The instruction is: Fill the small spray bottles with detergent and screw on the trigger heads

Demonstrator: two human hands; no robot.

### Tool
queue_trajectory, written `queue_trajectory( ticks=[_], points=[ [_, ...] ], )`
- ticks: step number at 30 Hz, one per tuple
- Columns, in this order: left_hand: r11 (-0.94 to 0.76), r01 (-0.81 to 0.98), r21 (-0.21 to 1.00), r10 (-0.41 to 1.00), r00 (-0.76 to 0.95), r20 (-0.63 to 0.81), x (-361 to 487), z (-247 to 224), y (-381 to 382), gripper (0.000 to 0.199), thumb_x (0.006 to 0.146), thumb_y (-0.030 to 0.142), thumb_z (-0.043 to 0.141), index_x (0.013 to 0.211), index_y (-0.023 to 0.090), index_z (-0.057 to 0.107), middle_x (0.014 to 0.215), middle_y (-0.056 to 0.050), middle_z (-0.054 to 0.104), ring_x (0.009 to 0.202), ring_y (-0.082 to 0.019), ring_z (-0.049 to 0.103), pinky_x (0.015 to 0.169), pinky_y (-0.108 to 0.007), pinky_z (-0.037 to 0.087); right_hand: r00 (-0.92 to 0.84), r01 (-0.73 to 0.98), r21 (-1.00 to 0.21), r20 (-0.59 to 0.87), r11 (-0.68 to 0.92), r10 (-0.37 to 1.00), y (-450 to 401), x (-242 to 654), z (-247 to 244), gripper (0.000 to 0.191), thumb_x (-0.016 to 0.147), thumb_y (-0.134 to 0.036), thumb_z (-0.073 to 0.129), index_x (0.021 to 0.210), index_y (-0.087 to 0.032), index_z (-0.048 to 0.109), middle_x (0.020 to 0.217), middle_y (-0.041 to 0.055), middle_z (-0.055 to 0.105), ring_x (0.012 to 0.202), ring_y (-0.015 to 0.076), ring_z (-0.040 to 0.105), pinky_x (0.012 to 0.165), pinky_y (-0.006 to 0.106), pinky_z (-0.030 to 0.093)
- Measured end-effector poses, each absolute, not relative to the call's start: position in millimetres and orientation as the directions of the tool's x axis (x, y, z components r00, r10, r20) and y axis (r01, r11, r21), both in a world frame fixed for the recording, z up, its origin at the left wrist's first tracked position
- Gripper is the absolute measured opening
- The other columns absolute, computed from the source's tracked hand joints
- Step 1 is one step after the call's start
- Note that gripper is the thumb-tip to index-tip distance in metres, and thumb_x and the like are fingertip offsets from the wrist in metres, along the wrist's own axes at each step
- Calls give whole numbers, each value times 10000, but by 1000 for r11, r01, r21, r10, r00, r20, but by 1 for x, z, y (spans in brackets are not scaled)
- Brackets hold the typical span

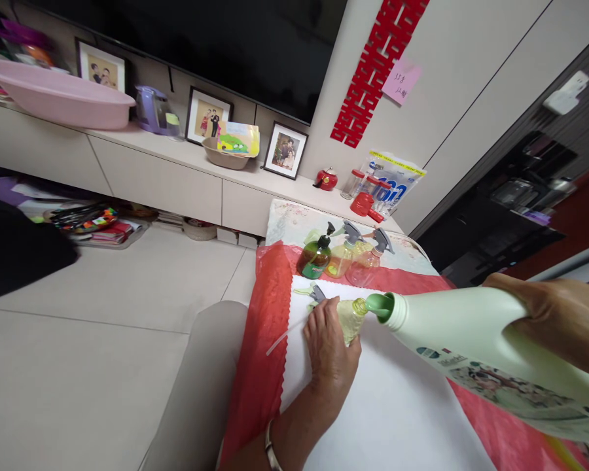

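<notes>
My left hand is wrapped around a small, clear yellowish spray bottle with its top off, tilted over the white mat. In my right hand is a large pale green detergent jug by its handle, lying nearly level. The jug's green spout is right at the small bottle's neck; whether liquid is flowing I cannot make out. A loose grey-and-green spray head with a thin dip tube lies just beyond my left fingers.
Behind the mat stand a green pump bottle and two clear spray bottles, one a trigger bottle at right. Red plastic sheeting covers the table. A low cabinet holds a pink basin, framed photos and red-lidded jars.
</notes>
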State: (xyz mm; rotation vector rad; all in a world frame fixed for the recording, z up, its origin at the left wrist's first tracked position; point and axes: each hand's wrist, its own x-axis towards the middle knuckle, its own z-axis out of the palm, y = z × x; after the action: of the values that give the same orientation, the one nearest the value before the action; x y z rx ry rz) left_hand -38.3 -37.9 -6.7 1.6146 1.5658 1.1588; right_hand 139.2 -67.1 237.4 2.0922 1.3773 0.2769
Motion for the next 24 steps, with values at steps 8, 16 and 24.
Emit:
queue_trajectory(
  ticks=[8, 16, 24],
  points=[
    [-124, 453, 883, 981, -78, 178, -38, -6, -38, 691, 730, 107, 685, 1355, 253, 427, 1365, -100, 567, 1297, -313, 507, 1046, -489, 423, 450, 757, 592, -166, -276, 878, -69, 138, 241, 189, 850, -185, 521, 967, -330, 549, 830, -25, 614, 816, 208, 647, 600, 266, 346],
    [-123, 454, 882, 982, -73, 175, -38, -7, -38, 695, 731, 113, 688, 1361, 248, 427, 1372, -103, 564, 1297, -316, 503, 1051, -494, 418, 439, 758, 597, -167, -264, 883, -69, 140, 239, 201, 854, -161, 505, 969, -322, 537, 826, -26, 608, 826, 200, 644, 592, 260, 330],
    [-125, 453, 883, 982, -73, 177, -38, -7, -39, 700, 730, 106, 688, 1360, 256, 422, 1373, -94, 564, 1308, -306, 497, 1058, -483, 415, 431, 775, 573, -173, -265, 886, -68, 145, 239, 187, 852, -168, 521, 956, -322, 545, 824, -46, 614, 811, 178, 645, 600, 249, 341]
  ],
)
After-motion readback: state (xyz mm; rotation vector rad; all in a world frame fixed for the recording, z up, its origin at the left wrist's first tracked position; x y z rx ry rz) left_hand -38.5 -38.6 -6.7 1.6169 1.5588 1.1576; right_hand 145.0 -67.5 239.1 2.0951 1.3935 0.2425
